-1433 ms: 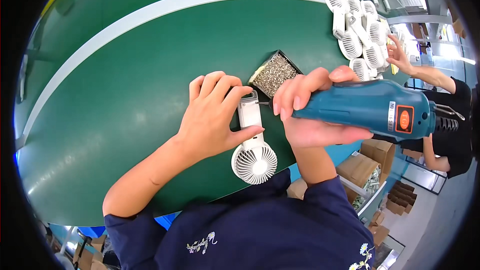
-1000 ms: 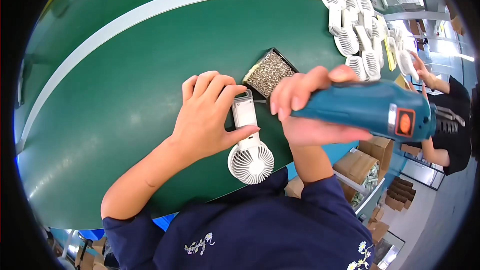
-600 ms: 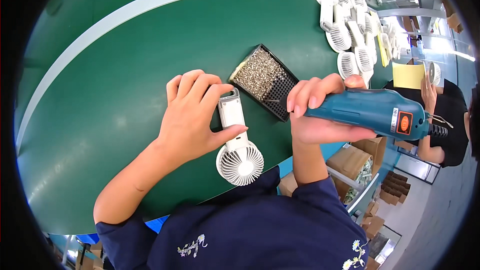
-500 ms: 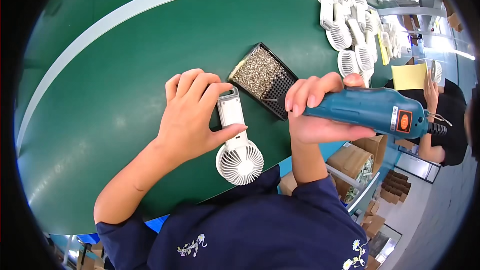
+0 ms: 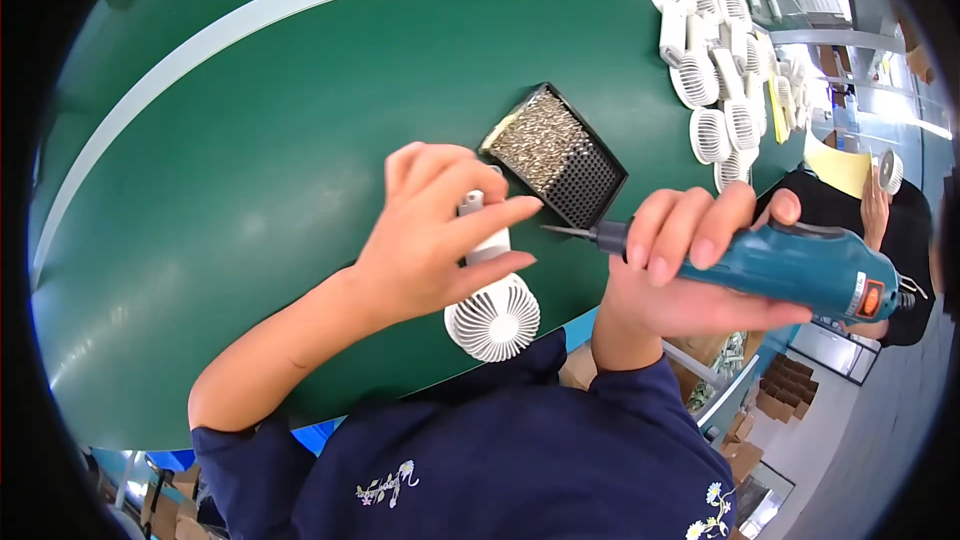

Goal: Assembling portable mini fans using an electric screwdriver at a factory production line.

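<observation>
Head view is showing the left hand (image 5: 430, 240) pressing a white fan (image 5: 490, 305) on the green table (image 5: 250, 160), its fingers (image 5: 480, 220) closing over the handle. Right hand (image 5: 680, 270) fingers are gripping a blue screwdriver (image 5: 790, 265); its tip is pointing just beside the left fingertips, near a black screw tray (image 5: 555, 152).

One screwdriver (image 5: 790, 265), one screw tray (image 5: 557, 154), several fans (image 5: 492, 312).

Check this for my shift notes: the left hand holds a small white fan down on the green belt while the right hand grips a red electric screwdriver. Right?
Not quite. The head view shows the electric screwdriver is teal-blue, not red. The rest stands: the left hand holds the small white fan on the green belt, and the right hand grips the tool.
</observation>
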Motion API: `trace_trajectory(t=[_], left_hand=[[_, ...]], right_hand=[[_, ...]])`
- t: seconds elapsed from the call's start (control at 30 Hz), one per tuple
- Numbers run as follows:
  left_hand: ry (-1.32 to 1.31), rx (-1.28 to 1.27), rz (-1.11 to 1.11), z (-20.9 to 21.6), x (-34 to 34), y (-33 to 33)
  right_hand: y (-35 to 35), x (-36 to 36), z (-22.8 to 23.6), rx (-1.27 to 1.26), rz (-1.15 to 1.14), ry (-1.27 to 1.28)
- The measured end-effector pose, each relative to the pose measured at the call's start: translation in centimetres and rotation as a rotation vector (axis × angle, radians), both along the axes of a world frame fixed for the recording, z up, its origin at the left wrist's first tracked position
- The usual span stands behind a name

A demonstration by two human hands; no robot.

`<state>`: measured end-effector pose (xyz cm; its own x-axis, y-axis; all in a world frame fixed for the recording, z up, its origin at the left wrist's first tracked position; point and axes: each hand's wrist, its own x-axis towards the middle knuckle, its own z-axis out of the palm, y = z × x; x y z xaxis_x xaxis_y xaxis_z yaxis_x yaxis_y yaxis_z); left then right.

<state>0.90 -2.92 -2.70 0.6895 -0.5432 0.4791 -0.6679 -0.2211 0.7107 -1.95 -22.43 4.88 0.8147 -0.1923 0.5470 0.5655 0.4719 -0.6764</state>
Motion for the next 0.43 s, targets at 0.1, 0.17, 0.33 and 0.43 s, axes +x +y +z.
trace_trajectory(t=[0.1, 0.17, 0.33, 0.43], left_hand=[[0.011, -0.006, 0.010, -0.4, -0.3, -0.5], [0.022, -0.024, 0.037, -0.6, -0.3, -0.6], [0.105, -0.017, 0.147, -0.8, 0.2, -0.2], [0.124, -0.018, 0.143, -0.9, 0.1, -0.4]], right_hand=[[0.3, 0.1, 0.0, 0.005, 0.063, -0.017], [-0.2, 0.6, -1.0, -0.062, -0.047, -0.080], [-2.4, 1.5, -3.9, -0.025, -0.129, 0.057], [-2.2, 1.3, -4.4, -0.030, -0.113, 0.093]])
